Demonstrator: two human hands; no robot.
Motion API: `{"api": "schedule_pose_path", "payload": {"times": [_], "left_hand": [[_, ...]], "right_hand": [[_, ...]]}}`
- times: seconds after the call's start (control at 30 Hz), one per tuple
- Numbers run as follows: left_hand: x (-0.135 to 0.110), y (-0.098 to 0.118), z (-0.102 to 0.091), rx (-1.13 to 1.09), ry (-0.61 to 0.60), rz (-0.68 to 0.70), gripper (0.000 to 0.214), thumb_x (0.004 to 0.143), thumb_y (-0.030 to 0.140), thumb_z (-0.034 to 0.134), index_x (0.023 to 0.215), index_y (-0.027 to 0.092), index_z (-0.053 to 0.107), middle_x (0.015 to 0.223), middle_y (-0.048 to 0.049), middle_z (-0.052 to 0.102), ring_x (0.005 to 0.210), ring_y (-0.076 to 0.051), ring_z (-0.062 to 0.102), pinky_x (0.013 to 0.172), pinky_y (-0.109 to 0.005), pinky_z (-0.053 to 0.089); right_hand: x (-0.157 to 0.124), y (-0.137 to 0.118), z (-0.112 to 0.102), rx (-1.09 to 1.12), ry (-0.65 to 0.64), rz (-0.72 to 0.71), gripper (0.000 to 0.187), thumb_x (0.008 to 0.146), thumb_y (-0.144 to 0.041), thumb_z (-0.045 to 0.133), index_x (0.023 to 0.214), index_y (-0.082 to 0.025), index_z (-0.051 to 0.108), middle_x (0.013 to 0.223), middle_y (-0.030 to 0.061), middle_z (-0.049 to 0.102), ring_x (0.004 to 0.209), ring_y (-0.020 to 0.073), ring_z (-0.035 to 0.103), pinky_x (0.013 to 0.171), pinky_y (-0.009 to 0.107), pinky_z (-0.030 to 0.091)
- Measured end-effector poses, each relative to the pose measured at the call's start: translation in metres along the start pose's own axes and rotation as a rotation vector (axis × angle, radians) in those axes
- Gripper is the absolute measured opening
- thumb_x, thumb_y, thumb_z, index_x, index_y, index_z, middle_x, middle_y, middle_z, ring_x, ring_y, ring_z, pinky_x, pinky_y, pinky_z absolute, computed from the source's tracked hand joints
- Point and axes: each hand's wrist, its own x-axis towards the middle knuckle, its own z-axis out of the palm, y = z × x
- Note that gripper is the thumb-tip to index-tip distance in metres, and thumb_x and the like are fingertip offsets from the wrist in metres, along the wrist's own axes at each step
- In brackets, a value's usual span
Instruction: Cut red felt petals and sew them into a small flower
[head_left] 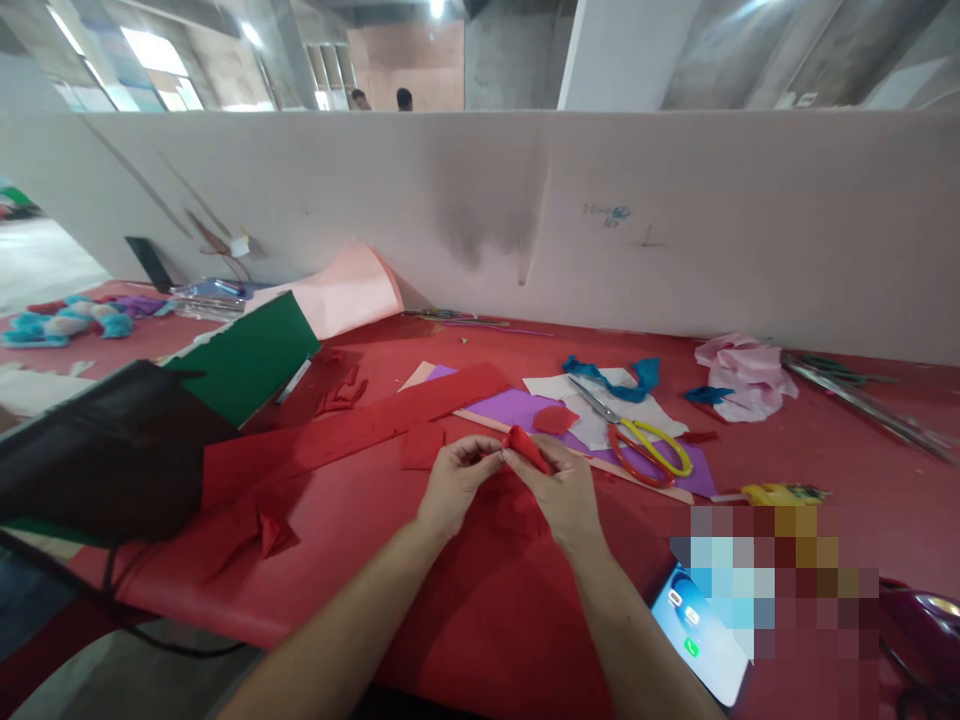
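Observation:
Between my two hands, just above the red tabletop, is a small rolled piece of red paper or cloth (pixel 527 449). My right hand (pixel 566 490) wraps around the roll, its thumb along the near side. My left hand (pixel 455 485) pinches at the roll's left end with thumb and fingers closed. A long red strip (pixel 360 420) lies to the left, with a small red square (pixel 421 447) beside my left fingers. Scissors with yellow and red handles (pixel 637 440) rest on white and purple sheets to the right.
A lit phone (pixel 701 635) lies at the right front. Behind it sits a yellow tool (pixel 780 494). A green board (pixel 247 365) and a dark bag-like object (pixel 97 450) stand at left. Pink crumpled material (pixel 742 375) lies at right, before a pale partition (pixel 360 180).

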Motion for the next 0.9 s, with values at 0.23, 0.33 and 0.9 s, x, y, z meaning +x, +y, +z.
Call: {"api": "schedule_pose_path", "payload": {"times": [0.23, 0.33, 0.9], "left_hand": [[0.0000, 0.0000, 0.0002, -0.035, 0.001, -0.018, 0.018, 0.062, 0.029, 0.078, 0.072, 0.016, 0.070, 0.074, -0.0020, 0.068, 0.071, -0.013, 0.058, 0.075, -0.027, 0.044], [-0.0001, -0.0007, -0.0001, -0.057, 0.005, -0.021, 0.018, 0.062, 0.027, 0.079, 0.071, 0.016, 0.070, 0.073, -0.0018, 0.067, 0.070, -0.013, 0.058, 0.074, -0.026, 0.044], [-0.0012, -0.0024, 0.0034, -0.170, 0.004, -0.079, 0.020, 0.058, 0.024, 0.081, 0.069, 0.015, 0.067, 0.072, -0.0019, 0.065, 0.069, -0.012, 0.057, 0.072, -0.025, 0.044]], "right_hand": [[0.0004, 0.0002, 0.0007, 0.074, -0.027, 0.045, 0.020, 0.075, -0.037, 0.068, 0.084, -0.020, 0.071, 0.080, 0.0021, 0.068, 0.077, 0.0201, 0.060, 0.073, 0.031, 0.047], [-0.0003, 0.0022, 0.0011, 0.071, -0.030, 0.047, 0.020, 0.075, -0.037, 0.068, 0.084, -0.019, 0.070, 0.082, 0.0027, 0.068, 0.078, 0.0205, 0.060, 0.075, 0.032, 0.047], [-0.0025, 0.0016, 0.0062, 0.171, -0.031, 0.110, 0.021, 0.075, -0.034, 0.068, 0.090, -0.019, 0.069, 0.090, 0.0045, 0.069, 0.087, 0.0220, 0.062, 0.085, 0.037, 0.048]]}}
